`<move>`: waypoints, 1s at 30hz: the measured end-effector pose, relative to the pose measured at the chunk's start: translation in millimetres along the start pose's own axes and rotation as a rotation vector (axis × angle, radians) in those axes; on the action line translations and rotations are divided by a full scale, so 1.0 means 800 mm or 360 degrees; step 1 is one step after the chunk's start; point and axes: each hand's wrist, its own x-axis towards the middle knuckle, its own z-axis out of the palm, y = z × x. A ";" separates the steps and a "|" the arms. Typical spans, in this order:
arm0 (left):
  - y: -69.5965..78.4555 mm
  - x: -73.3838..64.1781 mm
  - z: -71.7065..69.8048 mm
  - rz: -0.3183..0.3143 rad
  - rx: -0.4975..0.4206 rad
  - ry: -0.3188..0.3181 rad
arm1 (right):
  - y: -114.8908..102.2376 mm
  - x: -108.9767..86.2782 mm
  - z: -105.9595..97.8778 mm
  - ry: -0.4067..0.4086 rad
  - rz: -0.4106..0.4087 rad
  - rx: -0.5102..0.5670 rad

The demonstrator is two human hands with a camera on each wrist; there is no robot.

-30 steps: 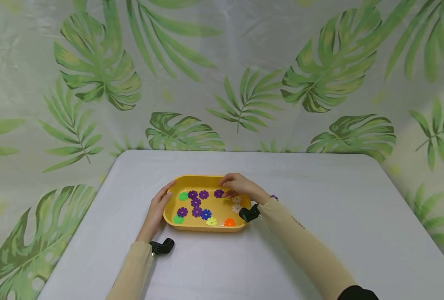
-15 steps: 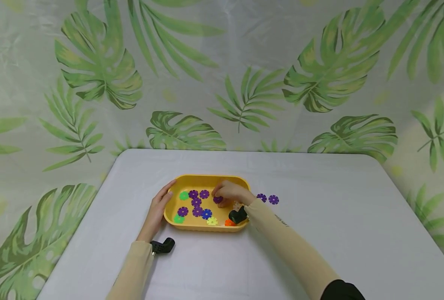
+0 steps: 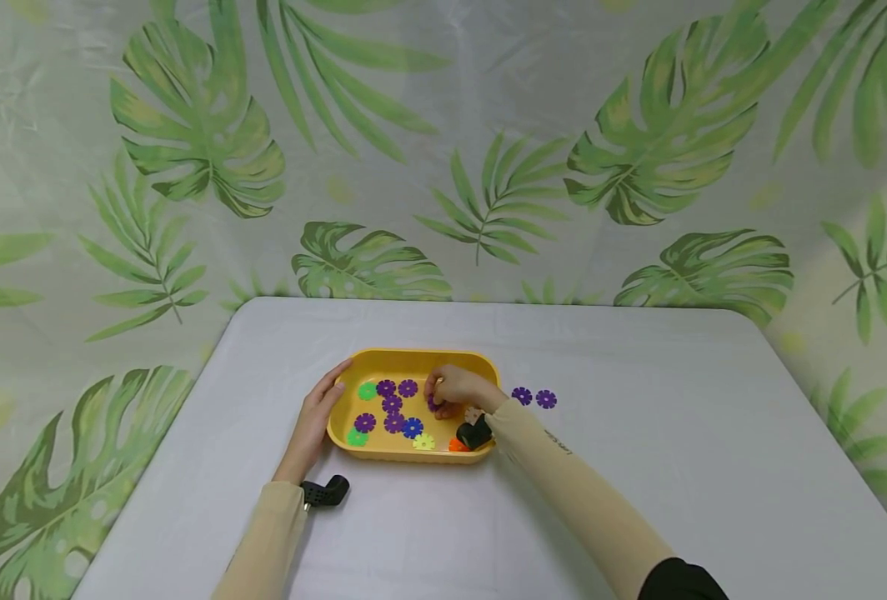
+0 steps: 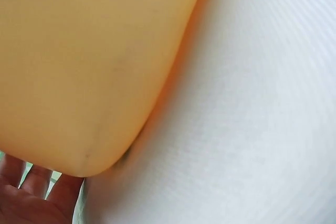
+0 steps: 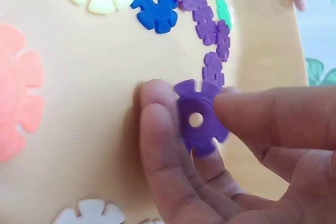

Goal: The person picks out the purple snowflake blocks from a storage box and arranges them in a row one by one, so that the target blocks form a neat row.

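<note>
My left hand (image 3: 318,417) holds the left end of a yellow plastic tray (image 3: 417,457), its fingers along the outer wall. In the left wrist view, fingers (image 4: 63,192) show beyond the tray's edge. My right hand (image 3: 460,389) is inside the tray's right half, pinching a purple snowflake disc (image 5: 207,111) between thumb and fingers. Several more purple snowflake discs (image 3: 408,388) lie to its left, with a blue disc (image 3: 413,428), a yellow disc (image 3: 423,442) and green discs (image 3: 367,391). An orange disc (image 5: 21,93) and a white disc (image 5: 92,213) lie near the right hand.
Two purple discs (image 3: 546,399) lie on the white table (image 3: 684,433) just right of the tray. A leaf-print curtain (image 3: 503,100) hangs behind the table. Black wrist cameras (image 3: 327,492) sit on both wrists.
My right hand has moved left and down into the tray and picked up a purple disc. Moving the arm uncovered the two discs on the table. The left hand stays put.
</note>
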 end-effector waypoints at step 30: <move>0.040 -0.018 0.010 -0.0045 -0.0034 -0.0029 | 0.184 -0.110 -0.162 0.0478 -0.0084 0.0222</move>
